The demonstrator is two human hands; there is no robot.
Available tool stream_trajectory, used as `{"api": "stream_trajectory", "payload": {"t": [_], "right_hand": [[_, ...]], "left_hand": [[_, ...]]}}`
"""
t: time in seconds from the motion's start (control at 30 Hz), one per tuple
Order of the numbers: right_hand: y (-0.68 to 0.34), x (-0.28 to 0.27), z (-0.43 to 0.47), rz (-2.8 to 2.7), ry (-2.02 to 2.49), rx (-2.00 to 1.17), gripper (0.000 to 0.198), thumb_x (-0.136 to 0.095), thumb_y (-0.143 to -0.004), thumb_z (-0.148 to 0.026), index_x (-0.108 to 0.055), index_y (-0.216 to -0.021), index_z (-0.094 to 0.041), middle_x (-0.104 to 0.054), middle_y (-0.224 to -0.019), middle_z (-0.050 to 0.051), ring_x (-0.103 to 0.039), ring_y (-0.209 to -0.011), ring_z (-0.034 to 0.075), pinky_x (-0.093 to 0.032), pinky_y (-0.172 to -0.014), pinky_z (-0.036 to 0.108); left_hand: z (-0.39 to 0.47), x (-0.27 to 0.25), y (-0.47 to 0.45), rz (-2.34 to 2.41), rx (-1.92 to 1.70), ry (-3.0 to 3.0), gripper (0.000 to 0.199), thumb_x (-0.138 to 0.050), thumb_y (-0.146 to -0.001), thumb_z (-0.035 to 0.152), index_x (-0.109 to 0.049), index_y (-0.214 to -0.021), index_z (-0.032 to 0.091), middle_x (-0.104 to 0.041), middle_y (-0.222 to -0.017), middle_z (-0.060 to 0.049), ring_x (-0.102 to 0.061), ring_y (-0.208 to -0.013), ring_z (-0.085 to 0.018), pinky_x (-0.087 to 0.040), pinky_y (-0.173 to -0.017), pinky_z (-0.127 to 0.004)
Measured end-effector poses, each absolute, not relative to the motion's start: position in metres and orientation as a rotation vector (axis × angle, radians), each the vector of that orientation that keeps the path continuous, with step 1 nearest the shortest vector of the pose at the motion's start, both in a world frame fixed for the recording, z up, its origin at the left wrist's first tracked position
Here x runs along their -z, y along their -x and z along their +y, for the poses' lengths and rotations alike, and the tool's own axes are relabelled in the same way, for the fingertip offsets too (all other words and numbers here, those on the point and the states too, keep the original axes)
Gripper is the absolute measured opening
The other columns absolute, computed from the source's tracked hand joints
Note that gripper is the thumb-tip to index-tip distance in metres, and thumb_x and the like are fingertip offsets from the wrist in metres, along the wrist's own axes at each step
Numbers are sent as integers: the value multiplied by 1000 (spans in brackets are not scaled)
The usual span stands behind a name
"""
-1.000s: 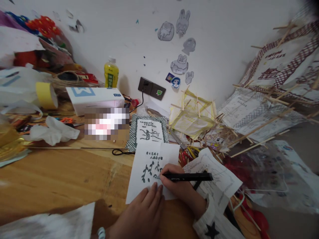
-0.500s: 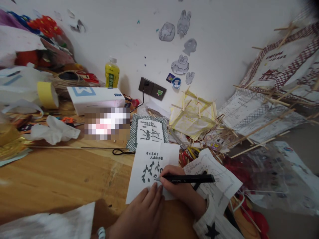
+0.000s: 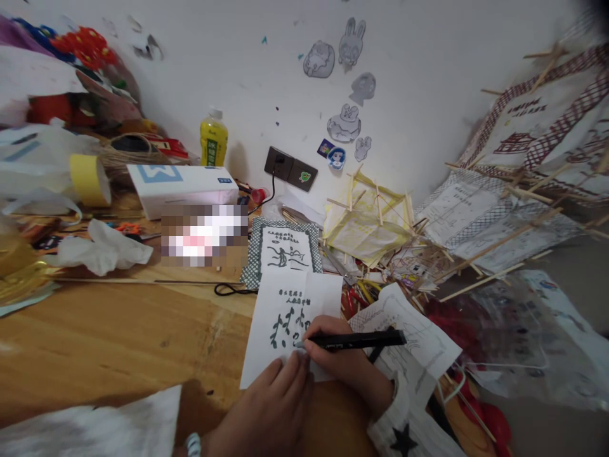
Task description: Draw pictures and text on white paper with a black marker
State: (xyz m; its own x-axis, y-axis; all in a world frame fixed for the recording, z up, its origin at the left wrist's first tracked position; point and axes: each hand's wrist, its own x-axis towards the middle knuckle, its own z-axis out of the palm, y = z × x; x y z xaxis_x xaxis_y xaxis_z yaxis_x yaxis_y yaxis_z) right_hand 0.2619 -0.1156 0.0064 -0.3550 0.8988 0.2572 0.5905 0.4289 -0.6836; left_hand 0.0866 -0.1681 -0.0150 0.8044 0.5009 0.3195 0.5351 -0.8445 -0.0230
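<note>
R hand [image 3: 335,352] grips the black pen [image 3: 354,339], tip at the white paper [image 3: 327,298] to its L, & L hand [image 3: 271,400], gripping nothing, rests beside it on the paper, so the drawing [image 3: 288,322] might smear b/c L hand could slip & rub it.

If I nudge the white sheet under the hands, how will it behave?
Likely floppy and light: the sheet looks thin. It may buckle rather than slide, since the left hand rests on its lower part. A stray mark seems possible, the black pen being close.
</note>
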Motion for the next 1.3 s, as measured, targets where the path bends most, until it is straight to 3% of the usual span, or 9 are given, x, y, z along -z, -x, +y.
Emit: {"api": "stream_trajectory", "payload": {"t": [0.4, 0.53, 0.67, 0.9, 1.03, 1.2, 1.3], "right_hand": [[-262, -5, -114, -1898, 1292, -720, 8, -55, -73, -19, -61, -68, -20, -62, -65, -1, -57, -62, 14, -45, -60, 24], [-268, 0, -108, -1639, 1335, -655, 7, -55, -76, -23, -60, -73, -20, -61, -69, -1, -56, -65, 15, -46, -62, 26], [-273, 4, -104, -1523, 1352, -599, 6, -55, -80, -25, -58, -81, -21, -60, -73, 0, -56, -71, 16, -46, -67, 28], [-277, 6, -102, -1598, 1241, -407, 19, -59, -81, -25, -59, -100, -23, -62, -95, 4, -58, -85, 19, -48, -77, 31], [-276, 1, -109, -1648, 1229, -463, 24, -58, -84, -27, -62, -108, -25, -65, -107, 6, -60, -97, 21, -48, -86, 35], [-270, 0, -118, -1690, 1220, -762, 16, -53, -85, -28, -67, -88, -22, -66, -74, 2, -61, -67, 17, -50, -65, 29], [-267, 1, -118, -1717, 1233, -917, 14, -53, -84, -25, -66, -86, -21, -65, -69, 0, -59, -61, 15, -49, -60, 26]], "left_hand": [[-168, 15, -87, -859, 472, 2885, 43, -47, -94, 36, -60, -121, 5, -59, -127, -18, -52, -116, -29, -40, -94, -40], [-166, 16, -87, -763, 573, 2843, 30, -42, -97, 24, -66, -113, 13, -62, -125, -11, -57, -111, -24, -43, -90, -34], [-165, 14, -85, -616, 697, 2809, 32, -39, -98, 22, -70, -104, 14, -68, -114, -7, -59, -107, -22, -43, -92, -32], [-163, 16, -87, -749, 442, 2937, 32, -45, -95, 23, -67, -112, 7, -65, -118, -14, -57, -109, -26, -43, -94, -37], [-165, 13, -87, -901, 324, 2982, 38, -45, -96, 28, -60, -122, 4, -58, -126, -20, -52, -113, -30, -43, -93, -42], [-166, 9, -85, -964, 372, 2998, 46, -46, -95, 36, -57, -126, 3, -56, -129, -19, -49, -118, -30, -39, -99, -40], [-165, 8, -85, -951, 359, 3019, 51, -45, -95, 41, -56, -127, 3, -56, -129, -20, -48, -120, -31, -39, -99, -41]]}}
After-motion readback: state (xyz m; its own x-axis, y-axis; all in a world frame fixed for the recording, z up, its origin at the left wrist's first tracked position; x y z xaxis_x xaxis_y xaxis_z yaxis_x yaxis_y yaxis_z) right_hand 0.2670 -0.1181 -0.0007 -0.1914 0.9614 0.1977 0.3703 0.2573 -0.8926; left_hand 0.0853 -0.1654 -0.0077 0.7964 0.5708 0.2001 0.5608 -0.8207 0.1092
